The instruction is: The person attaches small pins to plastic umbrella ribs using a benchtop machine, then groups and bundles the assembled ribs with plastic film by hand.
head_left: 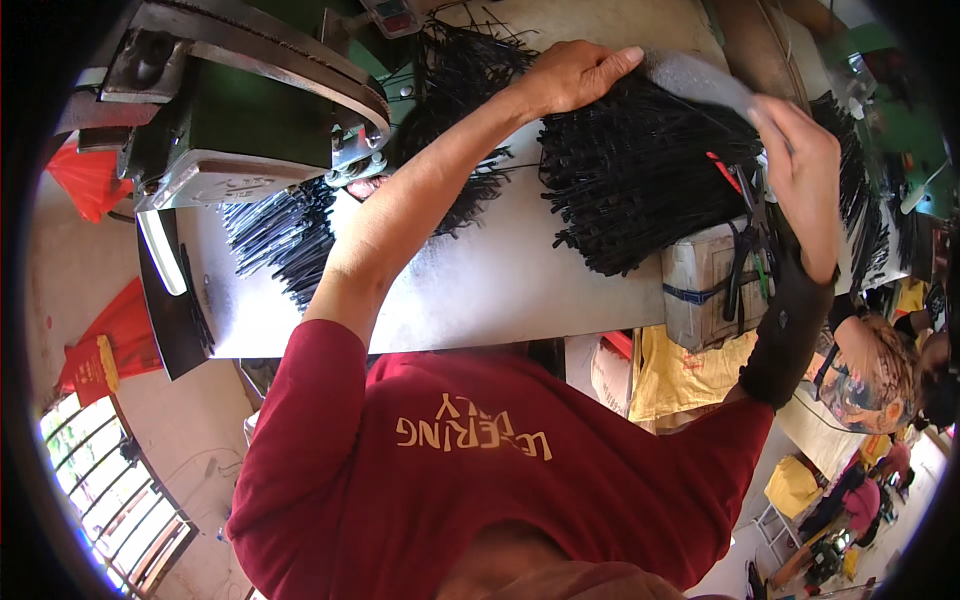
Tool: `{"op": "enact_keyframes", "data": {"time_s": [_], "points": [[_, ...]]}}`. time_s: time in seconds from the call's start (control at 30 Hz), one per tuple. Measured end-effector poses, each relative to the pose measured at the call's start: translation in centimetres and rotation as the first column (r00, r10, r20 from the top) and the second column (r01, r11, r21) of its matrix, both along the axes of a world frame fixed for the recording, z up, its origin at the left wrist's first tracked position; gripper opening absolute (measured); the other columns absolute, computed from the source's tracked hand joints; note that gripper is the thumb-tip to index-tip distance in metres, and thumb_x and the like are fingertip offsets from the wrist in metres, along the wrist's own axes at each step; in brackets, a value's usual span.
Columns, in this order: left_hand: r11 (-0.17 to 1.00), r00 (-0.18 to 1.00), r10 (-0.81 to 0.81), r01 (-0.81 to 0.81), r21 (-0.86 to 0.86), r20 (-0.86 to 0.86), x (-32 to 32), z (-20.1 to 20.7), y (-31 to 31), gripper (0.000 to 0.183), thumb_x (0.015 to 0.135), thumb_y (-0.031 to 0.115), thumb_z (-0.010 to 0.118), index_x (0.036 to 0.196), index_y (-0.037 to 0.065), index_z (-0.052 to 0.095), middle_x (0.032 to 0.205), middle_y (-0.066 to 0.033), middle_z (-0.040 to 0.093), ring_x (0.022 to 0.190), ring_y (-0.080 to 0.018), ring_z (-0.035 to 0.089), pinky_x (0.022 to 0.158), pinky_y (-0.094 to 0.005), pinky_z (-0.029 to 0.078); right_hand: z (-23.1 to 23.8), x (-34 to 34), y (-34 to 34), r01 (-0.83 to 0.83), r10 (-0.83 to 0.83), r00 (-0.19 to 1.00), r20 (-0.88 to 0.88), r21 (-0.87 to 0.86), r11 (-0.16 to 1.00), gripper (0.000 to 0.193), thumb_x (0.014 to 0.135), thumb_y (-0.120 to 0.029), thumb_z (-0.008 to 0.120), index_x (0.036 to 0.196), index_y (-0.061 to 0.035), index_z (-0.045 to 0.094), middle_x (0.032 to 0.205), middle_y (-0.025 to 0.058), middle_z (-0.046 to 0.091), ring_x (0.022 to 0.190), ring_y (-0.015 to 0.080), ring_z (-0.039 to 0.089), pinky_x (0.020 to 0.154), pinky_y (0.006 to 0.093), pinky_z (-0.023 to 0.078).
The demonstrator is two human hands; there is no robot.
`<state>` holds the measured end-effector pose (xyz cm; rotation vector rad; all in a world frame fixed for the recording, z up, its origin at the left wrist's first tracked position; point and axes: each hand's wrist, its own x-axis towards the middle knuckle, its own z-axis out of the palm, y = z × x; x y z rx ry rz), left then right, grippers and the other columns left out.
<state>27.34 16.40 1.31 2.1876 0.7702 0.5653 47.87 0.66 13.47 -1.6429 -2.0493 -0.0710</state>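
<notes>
A greyish translucent plastic strip (698, 78), smeared by motion, spans the gap between my two hands above the work table (480, 290). My left hand (582, 76) is closed at its left end, the thumb pointing right; the other fingers are partly hidden. At the right end my right hand (802, 150) has its bent fingers closed on it. Beneath both hands lies a thick pile of thin black strips (640, 170) with knobby ends. My left forearm crosses in front of another heap of black strips (465, 70).
At the left stands a green machine (260, 120) with a metal arm, beside black strips (285, 240). A worn box (705, 285) with tools, including red-handled pliers (724, 172), is at the table's near right edge. Other people (870, 370) are at work on the right.
</notes>
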Motion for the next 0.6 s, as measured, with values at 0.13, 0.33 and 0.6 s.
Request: {"op": "enact_keyframes", "data": {"time_s": [0.13, 0.33, 0.6], "points": [[0.997, 0.999, 0.046, -0.047, -0.064, -0.009, 0.9, -0.6, -0.2, 0.070, 0.089, 0.064, 0.036, 0.063, 0.004, 0.059, 0.057, -0.0118, 0.056, 0.061, -0.0299, 0.059, 0.063, -0.0415, 0.047, -1.9, 1.1, 1.3, 0.116, -0.111, 0.978, -0.174, 0.017, 0.993, 0.016, 0.088, -0.013, 0.058, 0.096, -0.0009, 0.063, 0.069, 0.0172, 0.056, 0.054, 0.0246, 0.048, 0.057, 0.0294, 0.044], [0.952, 0.973, 0.106, -0.040, 0.305, -0.205, 2.1, 0.6, 2.6, 0.042, 0.093, 0.036, 0.045, 0.079, 0.002, 0.063, 0.077, -0.0200, 0.062, 0.079, -0.0356, 0.061, 0.072, -0.0447, 0.047, -3.2, 0.8, 2.6, 0.168, -0.156, 0.958, -0.240, 0.031, 0.985, 0.019, 0.089, -0.017, 0.057, 0.095, -0.0009, 0.064, 0.066, 0.0138, 0.060, 0.055, 0.0127, 0.050, 0.057, 0.0260, 0.044], [0.993, 0.980, 0.012, 0.011, 0.114, -0.198, 6.7, -0.4, 1.0, 0.031, 0.086, 0.021, 0.050, 0.100, -0.005, 0.055, 0.088, -0.0252, 0.062, 0.085, -0.0396, 0.060, 0.079, -0.0452, 0.046, -4.3, 6.7, 9.1, 0.365, -0.194, 0.536, -0.821, 0.018, 0.931, 0.021, 0.090, -0.011, 0.057, 0.096, 0.0074, 0.064, 0.084, 0.0067, 0.065, 0.070, 0.0089, 0.059, 0.064, 0.0216, 0.048]]}}
